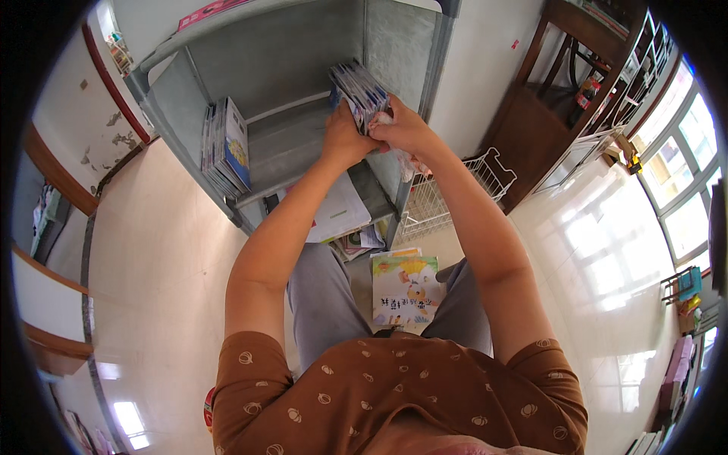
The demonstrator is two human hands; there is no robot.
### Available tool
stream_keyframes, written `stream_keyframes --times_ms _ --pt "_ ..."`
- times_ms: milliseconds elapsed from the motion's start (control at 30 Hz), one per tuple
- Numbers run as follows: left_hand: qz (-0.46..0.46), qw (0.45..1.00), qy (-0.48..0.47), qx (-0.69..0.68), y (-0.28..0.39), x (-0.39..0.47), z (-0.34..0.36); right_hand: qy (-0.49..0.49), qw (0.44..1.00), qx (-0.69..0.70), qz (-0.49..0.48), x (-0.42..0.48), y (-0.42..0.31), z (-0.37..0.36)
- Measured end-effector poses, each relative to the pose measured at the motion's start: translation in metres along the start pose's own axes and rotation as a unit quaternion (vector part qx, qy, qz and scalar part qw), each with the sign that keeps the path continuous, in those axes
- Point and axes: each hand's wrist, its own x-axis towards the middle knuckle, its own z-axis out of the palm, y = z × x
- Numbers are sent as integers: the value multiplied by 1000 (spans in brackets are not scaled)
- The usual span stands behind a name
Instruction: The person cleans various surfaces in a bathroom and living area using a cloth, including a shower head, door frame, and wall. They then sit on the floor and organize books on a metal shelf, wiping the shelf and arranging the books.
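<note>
My left hand [347,132] grips the near left side of a row of thin books [359,91] standing at the right end of a grey shelf [290,136]. On the books' right side is my right hand [401,128], which also holds a crumpled pinkish cloth [406,162] that hangs down past the shelf edge. Another row of thin books [224,145] stands upright at the shelf's left end. Papers and a white folder [341,207] lie on the level below, partly hidden by my left forearm.
A picture book [405,290] lies on top of others between my legs. To the right of the shelf unit stand a white wire basket [432,205] and a dark wooden cabinet [529,136]. More papers [364,239] are on the lowest level.
</note>
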Motion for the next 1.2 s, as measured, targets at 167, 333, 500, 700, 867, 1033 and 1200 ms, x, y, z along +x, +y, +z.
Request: stream_keyframes --times_ms 167,333,500,700,867,1033,1200 --pt "-21 996 -20 -82 -3 25 6 3 999 -33 16 11 -12 -13" --pt "-15 999 -37 -19 -9 30 21 38 998 -46 -2 -3 -14 -11" --pt "11 1000 16 14 0 17 30 47 995 -83 20 -1 -4 -12" --pt "-14 999 -24 -30 -1 21 32 41 998 38 -8 0 20 -14" --pt "-12 996 1 -93 -34 33 37 23 996 73 40 7 8 -3" --pt "3 982 -13 -189 -25 28 32 -56 988 101 104 12 -3 -14" --pt "37 989 -17 -142 -22 24 26 -73 988 101 92 12 -1 -9"
